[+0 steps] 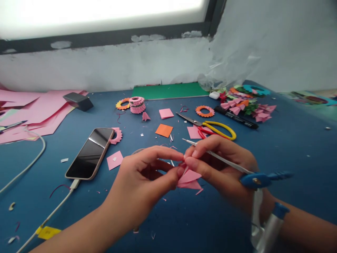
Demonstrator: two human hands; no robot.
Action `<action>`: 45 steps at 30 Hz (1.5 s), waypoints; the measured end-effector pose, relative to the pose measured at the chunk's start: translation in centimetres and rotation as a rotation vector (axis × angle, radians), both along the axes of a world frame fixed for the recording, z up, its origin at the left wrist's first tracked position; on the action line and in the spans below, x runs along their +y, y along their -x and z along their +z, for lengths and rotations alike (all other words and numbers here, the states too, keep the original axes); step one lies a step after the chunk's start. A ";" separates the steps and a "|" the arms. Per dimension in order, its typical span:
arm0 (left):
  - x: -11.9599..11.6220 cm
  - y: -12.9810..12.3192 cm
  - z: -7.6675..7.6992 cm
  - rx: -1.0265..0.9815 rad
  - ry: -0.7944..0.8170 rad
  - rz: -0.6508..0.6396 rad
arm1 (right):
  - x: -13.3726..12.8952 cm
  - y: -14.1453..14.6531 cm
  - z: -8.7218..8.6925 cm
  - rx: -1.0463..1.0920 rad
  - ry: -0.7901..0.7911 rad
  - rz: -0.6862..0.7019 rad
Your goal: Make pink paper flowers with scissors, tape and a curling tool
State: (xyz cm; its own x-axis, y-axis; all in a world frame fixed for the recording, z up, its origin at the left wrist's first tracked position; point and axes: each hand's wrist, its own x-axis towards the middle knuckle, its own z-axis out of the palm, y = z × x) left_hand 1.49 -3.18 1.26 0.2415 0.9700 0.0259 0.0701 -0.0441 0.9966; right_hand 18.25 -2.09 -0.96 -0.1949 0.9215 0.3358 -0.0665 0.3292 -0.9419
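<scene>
This looks like a small paper-craft corner by a window; whether in a home or a workshop cannot be told. A blue counter (295, 154) fills most of the frame, backed by a plain pale wall (92, 68) under the dark window frame (105, 38) at upper left. Craft supplies mark it: pink sheets (39, 109) at left, scissors (196, 122) right of centre, a blue-topped compass (255, 181) at lower right, paper flowers (260, 114) at upper right, and clippings strewn about. A plugged-in phone (91, 153) lies among them.
</scene>
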 end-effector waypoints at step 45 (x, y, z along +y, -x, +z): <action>0.5 1.8 -1.6 0.698 -1.051 -0.046 | 0.0 -0.1 -0.2 -0.047 -0.063 -0.017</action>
